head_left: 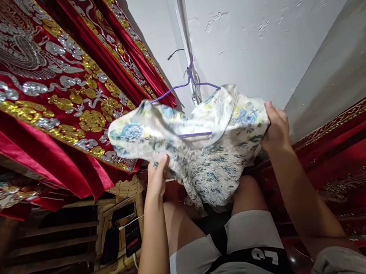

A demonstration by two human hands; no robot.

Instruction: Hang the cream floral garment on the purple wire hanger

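Note:
A white blouse with blue and yellow flowers [208,165] hangs on a purple hanger [190,78] in front of me. The hanger's hook points up by the wall, and its lower bar shows through the neckline. My left hand [159,173] grips the blouse below the left sleeve, thumb on top of the fabric. At the other side, my right hand [275,124] is closed on the edge of the right sleeve. The fingers behind the cloth are hidden. The lower part of the blouse is gathered and hangs above my lap.
Red cloths embroidered in gold and silver [90,100] hang at the left. A wooden rack [104,233] at lower left bears a phone [132,237] with a white cable. The white wall [239,31] stands ahead; red cloth [357,183] covers the right side.

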